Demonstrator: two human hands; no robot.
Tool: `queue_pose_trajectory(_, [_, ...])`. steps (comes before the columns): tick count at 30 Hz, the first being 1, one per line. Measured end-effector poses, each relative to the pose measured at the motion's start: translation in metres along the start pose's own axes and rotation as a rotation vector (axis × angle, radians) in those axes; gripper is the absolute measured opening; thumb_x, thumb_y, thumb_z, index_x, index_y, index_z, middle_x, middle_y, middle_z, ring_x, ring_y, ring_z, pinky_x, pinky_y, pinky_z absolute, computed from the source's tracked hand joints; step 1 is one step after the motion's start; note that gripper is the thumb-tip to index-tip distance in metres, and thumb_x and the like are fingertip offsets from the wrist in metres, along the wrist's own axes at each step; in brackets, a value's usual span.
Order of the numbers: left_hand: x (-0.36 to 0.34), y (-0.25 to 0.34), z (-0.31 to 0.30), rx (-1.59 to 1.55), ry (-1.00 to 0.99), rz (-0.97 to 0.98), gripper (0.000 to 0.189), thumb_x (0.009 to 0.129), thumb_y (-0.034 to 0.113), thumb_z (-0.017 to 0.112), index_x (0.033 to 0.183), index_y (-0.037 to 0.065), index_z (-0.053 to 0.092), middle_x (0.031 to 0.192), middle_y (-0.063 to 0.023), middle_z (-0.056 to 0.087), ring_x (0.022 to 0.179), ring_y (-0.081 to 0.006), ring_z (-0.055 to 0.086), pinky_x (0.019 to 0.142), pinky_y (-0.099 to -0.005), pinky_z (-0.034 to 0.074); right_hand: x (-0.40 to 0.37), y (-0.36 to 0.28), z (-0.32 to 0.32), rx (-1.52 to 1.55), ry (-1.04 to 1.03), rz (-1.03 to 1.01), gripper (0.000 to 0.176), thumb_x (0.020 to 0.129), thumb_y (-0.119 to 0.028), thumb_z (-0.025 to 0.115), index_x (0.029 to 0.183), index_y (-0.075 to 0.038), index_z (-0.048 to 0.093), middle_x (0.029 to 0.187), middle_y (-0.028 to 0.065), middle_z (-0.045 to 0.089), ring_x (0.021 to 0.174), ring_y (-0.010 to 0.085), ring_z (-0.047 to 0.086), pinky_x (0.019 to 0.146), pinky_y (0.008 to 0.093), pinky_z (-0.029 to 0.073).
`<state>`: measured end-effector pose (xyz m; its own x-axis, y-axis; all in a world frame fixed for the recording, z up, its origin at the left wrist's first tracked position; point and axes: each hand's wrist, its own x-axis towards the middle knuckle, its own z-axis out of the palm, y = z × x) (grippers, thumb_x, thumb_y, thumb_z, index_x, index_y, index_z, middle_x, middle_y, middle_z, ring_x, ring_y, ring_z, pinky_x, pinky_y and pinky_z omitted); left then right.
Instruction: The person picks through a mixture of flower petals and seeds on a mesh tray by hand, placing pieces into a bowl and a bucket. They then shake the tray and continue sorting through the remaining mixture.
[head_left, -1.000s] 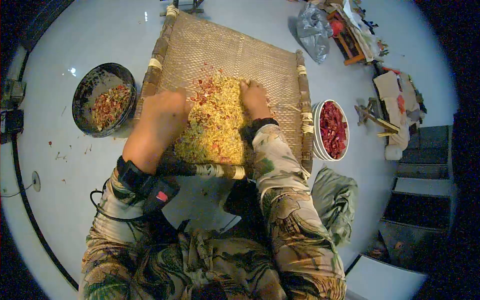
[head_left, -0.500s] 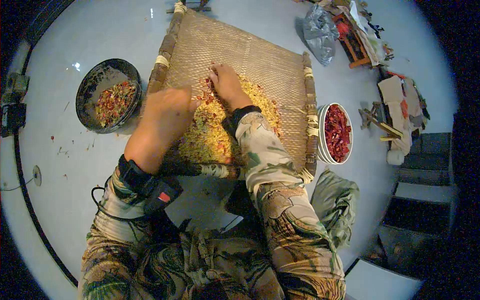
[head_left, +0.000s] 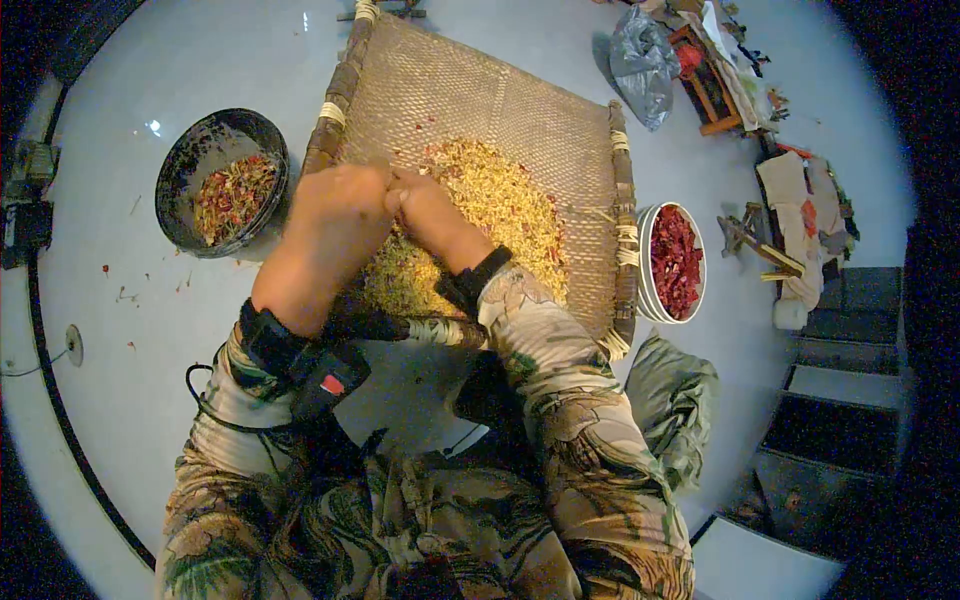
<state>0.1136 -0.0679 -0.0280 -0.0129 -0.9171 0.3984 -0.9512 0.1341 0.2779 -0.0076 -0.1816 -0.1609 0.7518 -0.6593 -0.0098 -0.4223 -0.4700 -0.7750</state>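
My left hand (head_left: 343,215) is curled closed over the left part of a woven mesh screen (head_left: 470,80) framed with wooden poles. My right hand (head_left: 428,215) meets it, fingertips pinched together and touching the left fingers. Whatever sits between the fingers is hidden or too small to name. Beneath and beside both hands spreads a heap of yellow seeds (head_left: 510,210) with red flakes mixed in, which look like dried chilli. A few red bits lie on the bare mesh beyond the heap.
Left of the screen stands a black basin (head_left: 175,210) holding red and tan scraps. A white bucket (head_left: 645,290) of dark red dried pieces stands at right. Behind it are a grey plastic bag (head_left: 643,70) and a small wooden stand (head_left: 760,245). Green cloth (head_left: 675,400) lies near my right arm.
My right hand has drawn back from the far side of the heap towards the left hand, and its fingers have closed. The left hand stays in nearly the same place.
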Motion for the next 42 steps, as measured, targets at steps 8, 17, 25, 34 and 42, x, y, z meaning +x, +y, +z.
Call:
queue_pose_trajectory(8, [0.0,-0.003,0.002,-0.039,-0.079,-0.086,0.032,0.082,0.036,0.054,0.081,0.005,0.056,0.068,-0.0186,0.06,0.065,-0.0375,0.059,0.058,-0.0471,0.047,-0.004,-0.005,0.04,0.556,0.103,-0.207,0.02,0.077,-0.019,0.049,0.089,-0.011,0.063,0.087,0.0143,0.062,0.087,0.0297,0.057,0.077,0.04,0.044])
queue_pose_trajectory(17, [-0.004,-0.003,-0.001,-0.052,-0.13,-0.097,0.027,0.081,0.031,0.054,0.087,0.005,0.055,0.073,-0.0194,0.061,0.071,-0.038,0.059,0.062,-0.048,0.047,0.0,0.023,-0.027,-0.462,0.227,-0.235,0.016,0.074,-0.011,0.06,0.088,-0.005,0.064,0.09,0.0167,0.06,0.089,0.0342,0.055,0.082,0.04,0.043])
queue_pose_trajectory(25, [-0.005,-0.007,0.003,0.059,0.101,0.039,0.023,0.077,0.026,0.059,0.068,0.006,0.052,0.059,-0.0122,0.056,0.056,-0.0302,0.058,0.05,-0.0398,0.045,-0.009,0.014,-0.036,-0.244,0.198,-0.246,0.021,0.073,-0.019,0.065,0.088,-0.004,0.063,0.088,0.0148,0.06,0.086,0.033,0.055,0.078,0.0397,0.044])
queue_pose_trajectory(34, [-0.005,-0.001,-0.003,-0.039,-0.065,-0.052,0.023,0.08,0.027,0.056,0.08,0.004,0.053,0.07,-0.0175,0.058,0.066,-0.0364,0.058,0.057,-0.0458,0.045,0.015,0.039,-0.015,-0.519,0.266,-0.325,0.016,0.072,-0.019,0.062,0.082,-0.007,0.064,0.083,0.0169,0.06,0.081,0.0354,0.055,0.072,0.0446,0.044])
queue_pose_trajectory(42, [-0.005,-0.003,-0.001,0.028,0.145,0.057,0.019,0.074,0.022,0.06,0.068,0.007,0.051,0.059,-0.0101,0.055,0.056,-0.0277,0.057,0.051,-0.0381,0.045,-0.007,0.05,-0.062,-0.339,0.38,0.005,0.02,0.077,-0.017,0.061,0.091,-0.003,0.063,0.089,0.0173,0.061,0.085,0.0331,0.058,0.075,0.0407,0.046])
